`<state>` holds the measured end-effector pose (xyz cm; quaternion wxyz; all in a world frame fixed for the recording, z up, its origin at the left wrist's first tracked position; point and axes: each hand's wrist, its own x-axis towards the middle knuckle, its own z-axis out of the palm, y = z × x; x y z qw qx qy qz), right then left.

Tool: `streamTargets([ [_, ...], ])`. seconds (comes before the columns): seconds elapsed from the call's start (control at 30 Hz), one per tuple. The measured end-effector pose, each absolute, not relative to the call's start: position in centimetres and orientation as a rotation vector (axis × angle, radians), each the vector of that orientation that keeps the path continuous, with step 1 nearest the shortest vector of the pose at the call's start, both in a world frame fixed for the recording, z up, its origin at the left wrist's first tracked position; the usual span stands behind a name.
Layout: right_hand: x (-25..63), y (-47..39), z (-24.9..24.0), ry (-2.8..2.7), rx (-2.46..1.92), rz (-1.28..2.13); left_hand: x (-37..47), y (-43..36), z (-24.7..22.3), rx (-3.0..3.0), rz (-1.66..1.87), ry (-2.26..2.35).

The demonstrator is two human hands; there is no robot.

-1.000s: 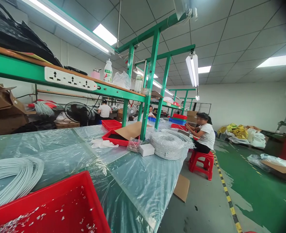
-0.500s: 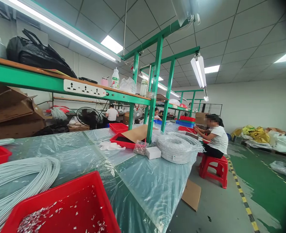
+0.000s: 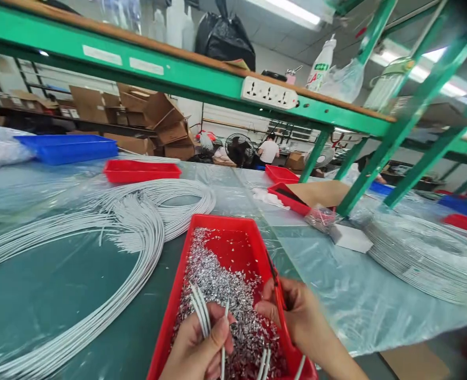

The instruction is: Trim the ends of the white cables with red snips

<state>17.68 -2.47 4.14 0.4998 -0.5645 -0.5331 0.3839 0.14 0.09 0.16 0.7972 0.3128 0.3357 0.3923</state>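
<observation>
Over the near part of a red tray (image 3: pixel 253 227) full of small silvery scraps (image 3: pixel 217 279), my left hand (image 3: pixel 205 338) pinches several white cable ends (image 3: pixel 201 309), one of them standing apart between thumb and finger. To its right, my right hand (image 3: pixel 292 311) is closed around a red-handled tool (image 3: pixel 279 295) with a dark tip pointing up past the tray's right wall. More white cables cross the tray's near end between the hands.
Big coils of white cable (image 3: pixel 138 274) lie on the left. Behind are a red tray (image 3: pixel 142 171) and a blue tray (image 3: pixel 71 149). A white box (image 3: pixel 350 237) and another cable coil (image 3: pixel 423 258) sit right. A green shelf (image 3: pixel 202 79) spans overhead.
The view has swung left and down. Both hands, the cables in my left and the tool in my right have come into view, with more of the scrap tray showing.
</observation>
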Motion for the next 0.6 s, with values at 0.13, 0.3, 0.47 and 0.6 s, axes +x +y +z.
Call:
streamTargets([
  [0.13,16.7,-2.0,3.8,-1.391,-1.460,0.793,0.3,0.2,0.4,0.775,0.816,0.745],
  [0.3,16.7,-1.4,3.9,-1.464,-1.528,0.639,0.1,-0.3,-0.1,0.840,0.809,0.680],
  [0.47,18.2,-2.6,4.9,-1.546,-1.545,0.573,0.1,-0.2,-0.1,0.629,0.852,0.544],
  [0.6,19.4,-4.3,6.3,-1.664,-1.664,0.543,0.2,0.1,-0.1,0.604,0.830,0.430],
])
